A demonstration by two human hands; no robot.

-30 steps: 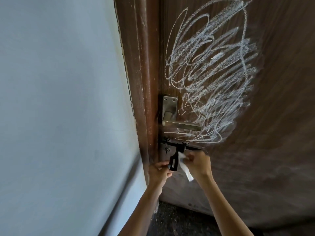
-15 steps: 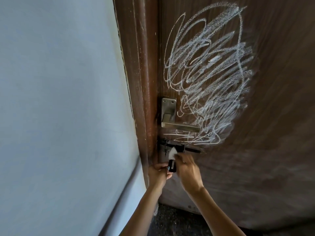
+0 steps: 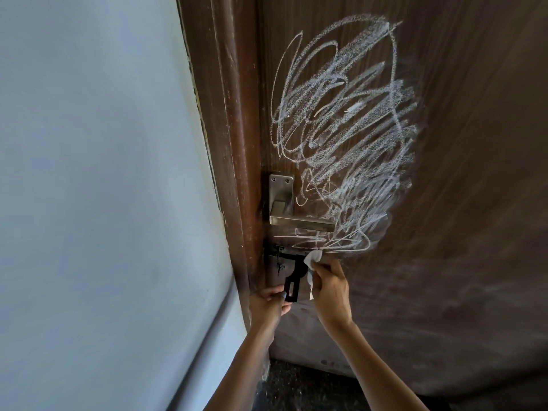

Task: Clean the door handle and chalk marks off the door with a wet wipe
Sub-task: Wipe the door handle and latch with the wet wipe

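- The right hand [image 3: 330, 293] is gripping a white wipe [image 3: 313, 258], pressing it against the door [image 3: 459, 203] under the chalk marks [image 3: 350, 129].
- The left hand [image 3: 268, 304] is pinching the black latch [image 3: 292, 287] below the handle [image 3: 302, 224].

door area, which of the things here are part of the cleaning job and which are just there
Part of the job:
- wet wipe, pinched in the right hand
- chalk marks on the door
- door handle, metal lever
- left hand, holding the black latch plate out

Just there:
- pale wall
- door frame
- dark floor
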